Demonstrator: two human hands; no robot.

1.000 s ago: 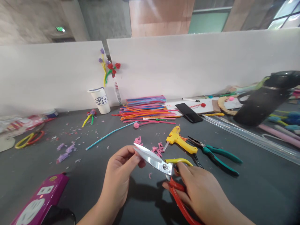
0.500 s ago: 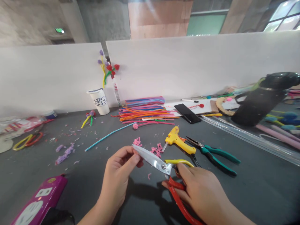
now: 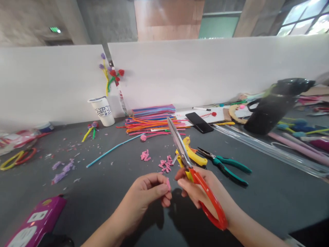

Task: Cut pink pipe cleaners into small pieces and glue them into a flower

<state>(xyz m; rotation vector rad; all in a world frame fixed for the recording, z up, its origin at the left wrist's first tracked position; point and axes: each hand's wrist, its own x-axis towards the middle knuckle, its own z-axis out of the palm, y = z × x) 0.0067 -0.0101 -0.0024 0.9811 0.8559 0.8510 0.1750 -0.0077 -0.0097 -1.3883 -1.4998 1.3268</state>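
Observation:
My left hand (image 3: 147, 192) is closed, pinching a small pink fuzzy piece (image 3: 168, 184) between thumb and fingertips. Around one handle of the scissors (image 3: 180, 142) curl the fingers of my right hand (image 3: 194, 192). The blades are together and point up and away, while the red handle lies over the back of the hand. Beyond both hands, short pink cut pieces (image 3: 166, 164) lie in two small heaps. A yellow glue gun (image 3: 196, 156) is partly hidden behind the scissors. Green-handled pliers (image 3: 231, 166) rest to its right.
Colored pipe cleaners (image 3: 151, 121) are piled at the back, near a phone (image 3: 199, 122) and a paper cup (image 3: 104, 111). A dark jug (image 3: 273, 108) stands right, beside clear rods (image 3: 246, 144). A purple power strip (image 3: 38, 219) sits front left. Purple scraps (image 3: 64, 171) lie left.
The scissors have swung away from my left fingertips and now point upward, the red handle flipped over my right hand. My left hand has moved right and lower, and the pink piece shows.

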